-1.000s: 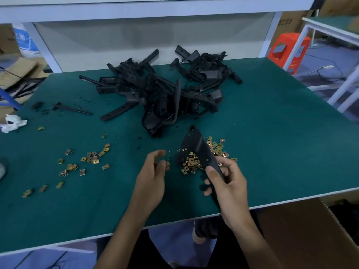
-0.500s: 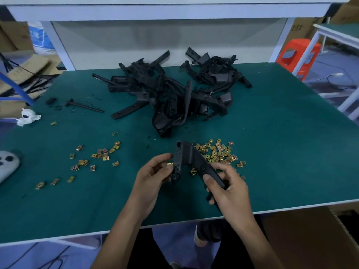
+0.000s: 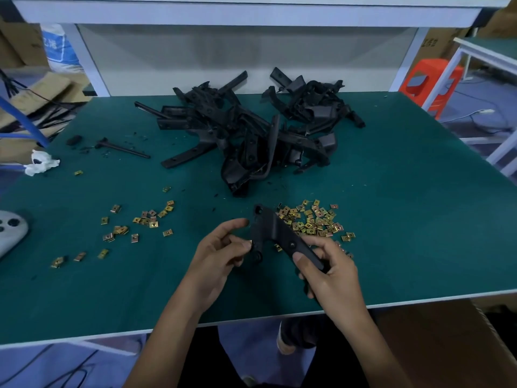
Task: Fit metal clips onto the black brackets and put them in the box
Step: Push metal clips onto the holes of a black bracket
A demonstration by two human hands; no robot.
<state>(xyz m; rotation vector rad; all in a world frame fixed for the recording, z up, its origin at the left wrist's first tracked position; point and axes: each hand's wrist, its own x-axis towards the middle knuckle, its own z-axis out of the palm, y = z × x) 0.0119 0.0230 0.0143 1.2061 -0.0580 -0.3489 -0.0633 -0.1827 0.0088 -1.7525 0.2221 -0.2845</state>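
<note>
My right hand (image 3: 330, 273) grips the lower end of a black bracket (image 3: 275, 233), held just above the green table (image 3: 391, 219). Its upper end with a round hole points away from me. My left hand (image 3: 221, 256) pinches a small brass-coloured metal clip (image 3: 247, 243) against the bracket's left edge. Behind the bracket lies a heap of metal clips (image 3: 316, 219). More clips (image 3: 145, 219) are scattered to the left. A large pile of black brackets (image 3: 251, 133) fills the far middle of the table. A brown cardboard box (image 3: 436, 343) stands below the table's near right edge.
A loose black strip (image 3: 123, 148) and a crumpled white tissue (image 3: 40, 163) lie at the far left. A grey object (image 3: 11, 231) sits at the left edge. An orange stool (image 3: 428, 85) and a white frame stand to the right, cardboard and cables to the left.
My right hand tilted the bracket down and toward my left hand. My left hand closed in and now presses a clip against the bracket's left edge. The view shifted left.
</note>
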